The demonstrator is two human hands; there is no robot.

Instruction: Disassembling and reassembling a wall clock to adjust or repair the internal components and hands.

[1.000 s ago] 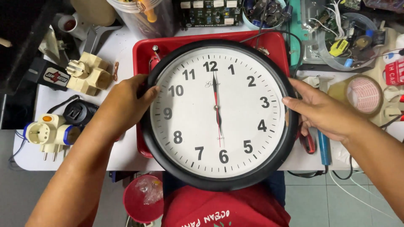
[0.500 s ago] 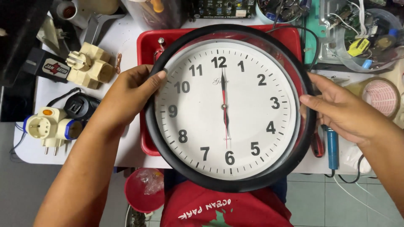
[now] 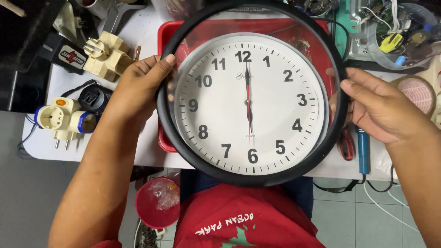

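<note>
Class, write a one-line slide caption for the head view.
Left hand and right hand hold a clock's black rim above its face.

red tray [image 3: 166, 36], cream adapters [image 3: 106, 55], tape roll [image 3: 419, 93].

Round black clock rim [image 3: 183, 151]: smooth plastic, slight sheen, gripped at its sides by the left hand [image 3: 138, 87] and right hand [image 3: 381, 108]. Clear cover pane [image 3: 294, 41] within the rim: glossy, transparent, showing reflections. White dial face [image 3: 220, 115] behind it: matt, paper-like. Red plastic tray [image 3: 164, 41] beyond the left hand: smooth, glossy. Cream plug adapters [image 3: 106, 56] just left of that hand: matt plastic. Brown tape roll [image 3: 418, 94] beyond the right hand: glossy film. White tabletop [image 3: 64, 82]: smooth, matt.
</note>
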